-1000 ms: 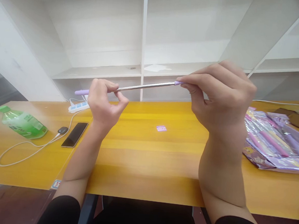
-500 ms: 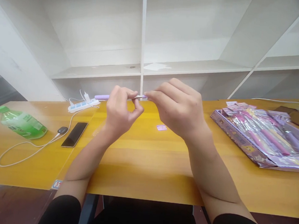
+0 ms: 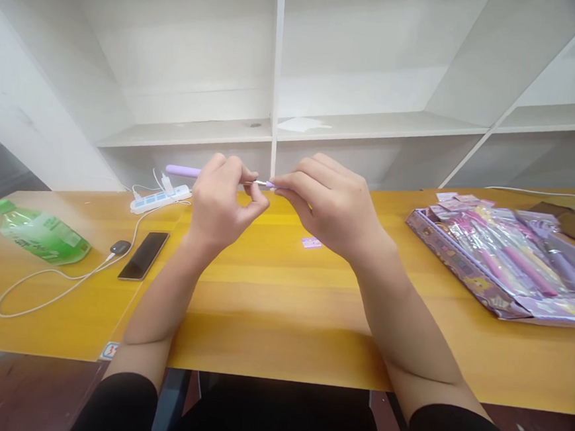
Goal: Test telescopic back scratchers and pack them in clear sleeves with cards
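Observation:
Above the table, my left hand (image 3: 226,201) is closed round a slim purple pen (image 3: 184,171), held nearly level. The rounded end of its barrel sticks out to the left of the fist. Between thumb and forefinger, a silver section shows on the right. My right hand (image 3: 335,203) pinches the small purple end piece (image 3: 270,184) at the tip of that silver section. The fingertips hide most of this piece, and I cannot tell whether it is joined to the silver part. Below, a small purple card (image 3: 311,242) lies on the table.
At right stands a purple patterned box (image 3: 466,276) with several bagged pens (image 3: 523,260). To the left are a phone (image 3: 143,256), a green bottle (image 3: 44,236), a white cable (image 3: 25,314) and a power strip (image 3: 159,200). White shelves (image 3: 199,132) rise behind the table (image 3: 279,321).
Both hands have moved slightly left with the pen. The barrel's left end has risen, so the pen now tilts a little down to the right. Both grips stay closed.

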`<state>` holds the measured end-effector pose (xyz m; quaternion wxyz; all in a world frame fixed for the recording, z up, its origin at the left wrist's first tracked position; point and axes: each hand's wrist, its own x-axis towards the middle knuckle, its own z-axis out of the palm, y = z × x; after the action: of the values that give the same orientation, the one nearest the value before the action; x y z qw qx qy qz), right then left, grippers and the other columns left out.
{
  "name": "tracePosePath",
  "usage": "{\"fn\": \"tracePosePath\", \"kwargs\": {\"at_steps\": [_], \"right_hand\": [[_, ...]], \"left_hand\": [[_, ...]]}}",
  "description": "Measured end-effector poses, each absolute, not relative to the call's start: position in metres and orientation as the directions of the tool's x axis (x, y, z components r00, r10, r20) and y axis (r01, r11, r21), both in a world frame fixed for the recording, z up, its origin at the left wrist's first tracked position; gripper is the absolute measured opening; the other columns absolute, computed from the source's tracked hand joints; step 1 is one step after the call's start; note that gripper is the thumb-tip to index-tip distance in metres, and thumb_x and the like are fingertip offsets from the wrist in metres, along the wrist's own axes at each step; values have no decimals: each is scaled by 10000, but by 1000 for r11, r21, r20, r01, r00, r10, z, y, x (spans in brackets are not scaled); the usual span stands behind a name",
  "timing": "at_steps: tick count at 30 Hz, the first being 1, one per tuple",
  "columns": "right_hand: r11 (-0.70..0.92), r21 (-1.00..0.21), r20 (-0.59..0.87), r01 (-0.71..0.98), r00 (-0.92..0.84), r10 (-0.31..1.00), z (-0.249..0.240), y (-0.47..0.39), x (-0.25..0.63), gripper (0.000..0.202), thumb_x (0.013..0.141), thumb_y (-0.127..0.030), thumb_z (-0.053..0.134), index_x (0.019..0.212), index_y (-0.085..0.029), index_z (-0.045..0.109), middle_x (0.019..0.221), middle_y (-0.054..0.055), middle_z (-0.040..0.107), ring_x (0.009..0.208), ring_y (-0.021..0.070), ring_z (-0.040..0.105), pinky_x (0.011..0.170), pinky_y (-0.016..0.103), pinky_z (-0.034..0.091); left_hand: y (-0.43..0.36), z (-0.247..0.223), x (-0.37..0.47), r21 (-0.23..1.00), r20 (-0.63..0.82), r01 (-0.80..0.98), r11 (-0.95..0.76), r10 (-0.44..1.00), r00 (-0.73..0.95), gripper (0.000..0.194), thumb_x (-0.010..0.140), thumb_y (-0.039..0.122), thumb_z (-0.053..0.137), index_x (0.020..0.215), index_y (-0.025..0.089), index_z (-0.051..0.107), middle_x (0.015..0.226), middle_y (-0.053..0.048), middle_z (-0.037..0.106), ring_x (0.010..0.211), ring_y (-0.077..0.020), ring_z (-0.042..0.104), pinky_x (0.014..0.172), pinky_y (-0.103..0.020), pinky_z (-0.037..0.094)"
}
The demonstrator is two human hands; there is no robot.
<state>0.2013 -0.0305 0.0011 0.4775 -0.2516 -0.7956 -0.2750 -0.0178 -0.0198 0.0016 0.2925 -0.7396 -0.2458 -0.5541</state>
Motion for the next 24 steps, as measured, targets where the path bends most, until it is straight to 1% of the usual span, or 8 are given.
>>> {"fn": "tracePosePath", "kwargs": {"at_steps": [5, 9, 17, 21, 24], "right_hand": [[742, 135, 883, 656, -420, 210, 4, -31, 206, 231, 1192, -252, 543, 1060, -247, 733, 927, 47, 708, 848, 204, 579, 752, 354, 401], [744, 113, 869, 659, -429, 248, 5, -31, 207, 230, 1197, -286, 542, 1064, -240, 723, 922, 54, 700, 869, 216, 587, 747, 354, 392], [736, 98, 836, 670, -456, 304, 4, -30, 208, 213, 1182, -225, 528, 1085, -231, 717, 969, 64, 733, 891, 226, 592, 748, 354, 401], [732, 103, 829, 673, -465, 311, 2, -28, 208, 212, 1180, -222, 528, 1094, -221, 722, 974, 66, 743, 887, 225, 600, 743, 351, 397], [741, 84, 818, 667, -471, 331, 0, -26, 206, 226, 1192, -254, 518, 1104, -219, 722, 975, 70, 741, 878, 224, 606, 738, 348, 382]], "left_hand": [[-18, 0, -15, -162, 958, 678, -717, 51, 283, 243, 845, 47, 641, 971, 244, 574, 845, -16, 719, 785, -211, 606, 693, -364, 500], [-14, -1, -15, -175, 952, 675, -717, 52, 302, 250, 846, 35, 623, 980, 241, 578, 856, -18, 720, 780, -211, 596, 692, -362, 481], [-10, -3, -14, -195, 940, 680, -707, 61, 334, 232, 874, 31, 606, 973, 237, 568, 837, -16, 705, 781, -215, 572, 701, -363, 465], [-11, -2, -18, -176, 923, 685, -707, 123, 364, 211, 898, 48, 616, 988, 235, 580, 851, -17, 704, 808, -220, 596, 706, -361, 484], [-12, 2, -25, -154, 899, 682, -715, 185, 397, 186, 916, 71, 627, 991, 237, 590, 858, -19, 700, 841, -226, 611, 725, -360, 518]]}}
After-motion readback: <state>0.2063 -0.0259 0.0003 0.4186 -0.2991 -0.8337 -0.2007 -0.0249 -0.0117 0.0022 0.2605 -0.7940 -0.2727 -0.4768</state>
